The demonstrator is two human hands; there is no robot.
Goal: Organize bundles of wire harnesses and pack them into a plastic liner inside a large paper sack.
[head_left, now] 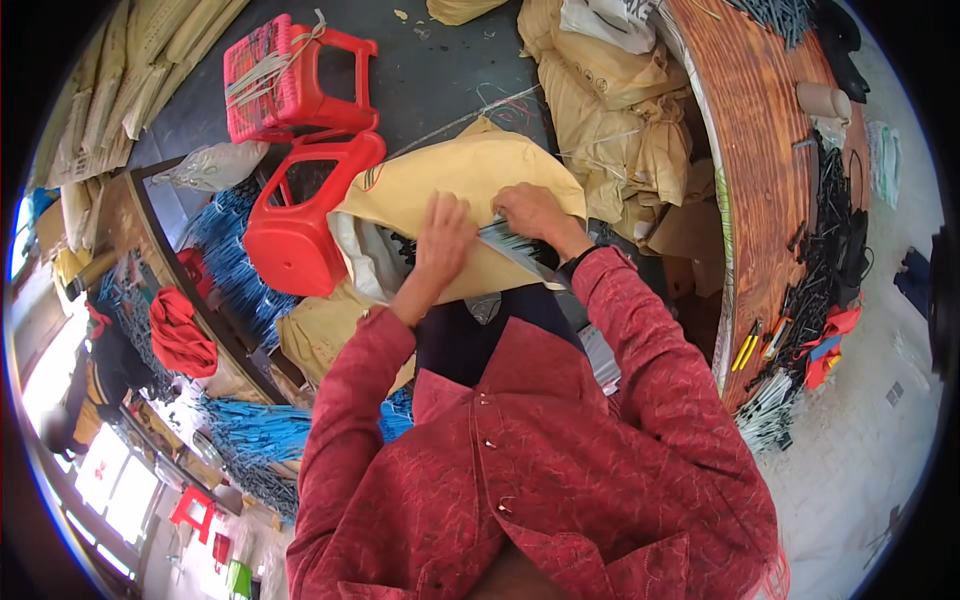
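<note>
A tan paper sack [470,168] with a white lining stands in front of my body, its mouth spread toward me. My left hand [445,240] lies across the left part of the mouth, fingers bent over the far rim. On the right, my right hand [535,212] pinches that same rim with its fingers curled. Between the hands, thin grey and dark strips [512,240] show inside the sack. The sack's depth and most of what it holds are hidden.
Two red plastic stools [292,240] stand left of the sack, a pink basket [262,80] on the farther one. Blue strips [228,262] lie beyond. Several tan sacks [610,110] are heaped at far right, beside a wooden table [752,150] bearing yellow-handled pliers [745,350].
</note>
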